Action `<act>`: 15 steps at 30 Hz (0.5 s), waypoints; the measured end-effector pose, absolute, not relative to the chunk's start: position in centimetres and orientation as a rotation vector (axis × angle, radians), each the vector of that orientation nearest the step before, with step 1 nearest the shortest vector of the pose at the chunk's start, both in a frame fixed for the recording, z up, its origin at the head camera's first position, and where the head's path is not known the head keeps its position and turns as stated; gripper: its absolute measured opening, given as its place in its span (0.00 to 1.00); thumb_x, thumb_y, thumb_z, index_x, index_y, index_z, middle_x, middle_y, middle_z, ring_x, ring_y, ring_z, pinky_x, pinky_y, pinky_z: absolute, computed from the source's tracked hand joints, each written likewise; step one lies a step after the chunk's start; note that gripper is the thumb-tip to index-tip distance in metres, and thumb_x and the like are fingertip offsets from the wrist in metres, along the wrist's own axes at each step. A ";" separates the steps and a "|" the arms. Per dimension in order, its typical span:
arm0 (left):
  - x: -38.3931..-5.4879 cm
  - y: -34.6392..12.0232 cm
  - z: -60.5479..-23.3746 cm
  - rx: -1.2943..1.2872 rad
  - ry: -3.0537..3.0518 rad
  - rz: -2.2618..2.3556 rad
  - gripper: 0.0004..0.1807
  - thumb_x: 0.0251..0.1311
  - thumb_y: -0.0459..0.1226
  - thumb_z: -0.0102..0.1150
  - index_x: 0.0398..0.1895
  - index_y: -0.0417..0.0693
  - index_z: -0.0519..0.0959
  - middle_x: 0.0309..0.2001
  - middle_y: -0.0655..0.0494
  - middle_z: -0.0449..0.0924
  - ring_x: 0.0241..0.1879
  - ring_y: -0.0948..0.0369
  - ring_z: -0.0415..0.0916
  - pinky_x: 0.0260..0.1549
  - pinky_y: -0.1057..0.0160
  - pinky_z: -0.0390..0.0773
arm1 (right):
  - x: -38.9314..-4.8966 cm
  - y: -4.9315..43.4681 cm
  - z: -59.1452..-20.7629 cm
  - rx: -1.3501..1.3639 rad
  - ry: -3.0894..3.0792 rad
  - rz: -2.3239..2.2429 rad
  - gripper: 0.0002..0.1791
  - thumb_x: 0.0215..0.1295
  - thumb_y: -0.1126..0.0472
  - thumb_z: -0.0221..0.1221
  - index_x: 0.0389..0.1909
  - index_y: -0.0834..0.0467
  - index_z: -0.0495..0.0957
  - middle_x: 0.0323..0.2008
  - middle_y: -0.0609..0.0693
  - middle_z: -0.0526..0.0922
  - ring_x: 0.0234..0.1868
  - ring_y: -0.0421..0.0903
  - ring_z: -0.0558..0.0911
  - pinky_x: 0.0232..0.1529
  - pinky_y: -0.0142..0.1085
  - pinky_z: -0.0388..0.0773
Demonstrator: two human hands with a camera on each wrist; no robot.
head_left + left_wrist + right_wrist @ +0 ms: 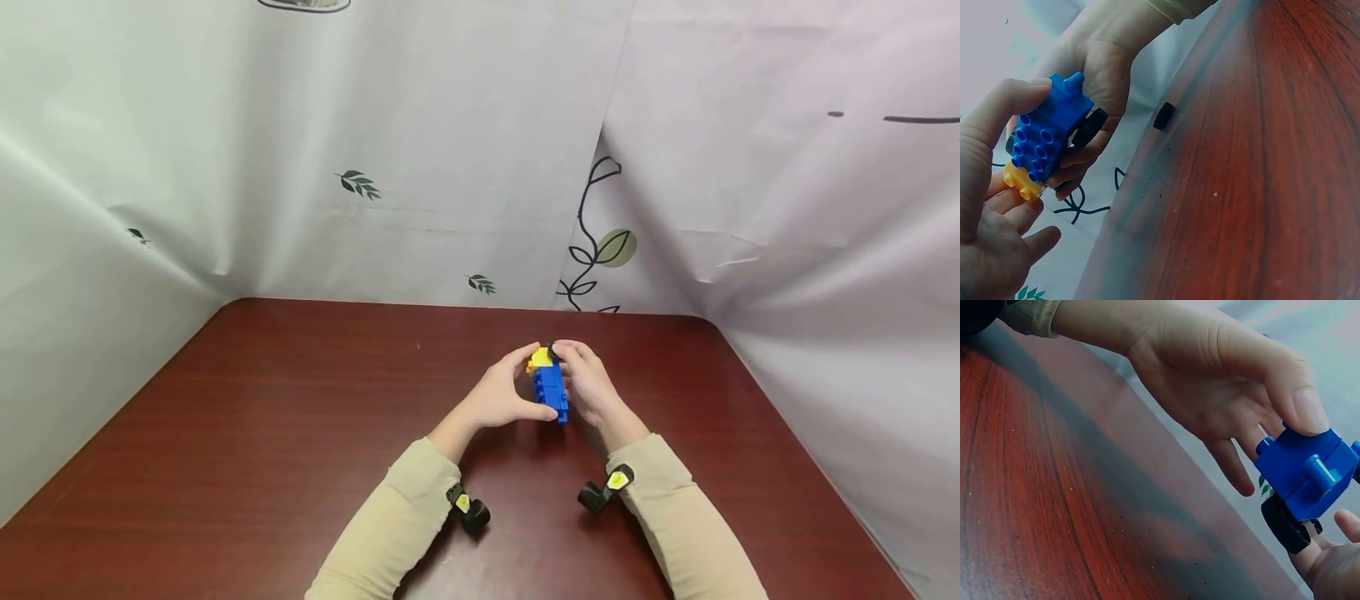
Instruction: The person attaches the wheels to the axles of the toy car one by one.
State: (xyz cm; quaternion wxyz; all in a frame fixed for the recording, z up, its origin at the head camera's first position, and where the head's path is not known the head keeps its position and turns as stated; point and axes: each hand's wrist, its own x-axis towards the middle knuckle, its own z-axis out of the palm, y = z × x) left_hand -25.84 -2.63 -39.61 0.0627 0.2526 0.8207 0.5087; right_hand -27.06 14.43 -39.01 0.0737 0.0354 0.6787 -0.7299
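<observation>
A small toy car of building bricks [551, 388], blue with a yellow brick [540, 357] at its far end, is held just above the table between both hands. My left hand [501, 395] pinches it lengthwise, the thumb [1310, 414] on the blue near end and fingers at the yellow end. My right hand [590, 385] grips its right side at the far end, fingertips by a black wheel [554, 351]. In the left wrist view, blue studs and another black wheel [1089, 128] show. Some right fingers are hidden behind the car.
The dark red wooden table [300, 417] reaches back to a white printed cloth [450, 150]. A small black piece [1164, 116] appears against the tabletop in the left wrist view; whether it is a reflection I cannot tell. Black wrist cameras [474, 517] sit on both sleeves.
</observation>
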 end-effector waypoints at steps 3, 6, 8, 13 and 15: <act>-25.9 -2.6 -39.7 0.761 2.488 1.536 0.55 0.41 0.47 0.75 0.73 0.49 0.54 0.71 0.53 0.58 0.69 0.54 0.61 0.64 0.54 0.67 | -27.0 14.4 -39.0 0.104 2.043 -2.192 0.20 0.71 0.50 0.48 0.55 0.57 0.62 0.43 0.53 0.72 0.34 0.44 0.78 0.34 0.33 0.79; -26.0 -2.6 -39.7 0.768 2.494 1.537 0.55 0.41 0.47 0.75 0.73 0.50 0.55 0.71 0.54 0.59 0.69 0.54 0.61 0.64 0.55 0.67 | -27.0 14.4 -38.9 0.102 2.044 -2.206 0.17 0.71 0.51 0.49 0.52 0.56 0.63 0.41 0.52 0.72 0.33 0.44 0.77 0.33 0.33 0.79; -26.1 -2.7 -39.6 0.767 2.493 1.549 0.54 0.41 0.47 0.75 0.72 0.50 0.56 0.71 0.54 0.59 0.68 0.55 0.62 0.64 0.56 0.67 | -27.0 14.3 -38.8 0.102 2.035 -2.219 0.15 0.71 0.51 0.49 0.50 0.55 0.63 0.40 0.52 0.72 0.33 0.44 0.77 0.33 0.33 0.79; -26.0 -2.8 -39.5 0.760 2.494 1.562 0.54 0.40 0.46 0.76 0.72 0.50 0.56 0.70 0.53 0.60 0.68 0.55 0.63 0.63 0.56 0.68 | -26.9 14.0 -38.5 0.106 2.028 -2.243 0.11 0.70 0.53 0.49 0.47 0.53 0.63 0.37 0.50 0.73 0.31 0.43 0.77 0.32 0.32 0.77; -26.0 -2.8 -39.5 0.761 2.496 1.557 0.54 0.40 0.47 0.75 0.72 0.50 0.56 0.70 0.53 0.60 0.68 0.54 0.63 0.63 0.56 0.68 | -26.9 13.9 -38.5 0.113 2.039 -2.244 0.10 0.70 0.53 0.49 0.46 0.53 0.64 0.36 0.50 0.73 0.30 0.42 0.77 0.30 0.31 0.76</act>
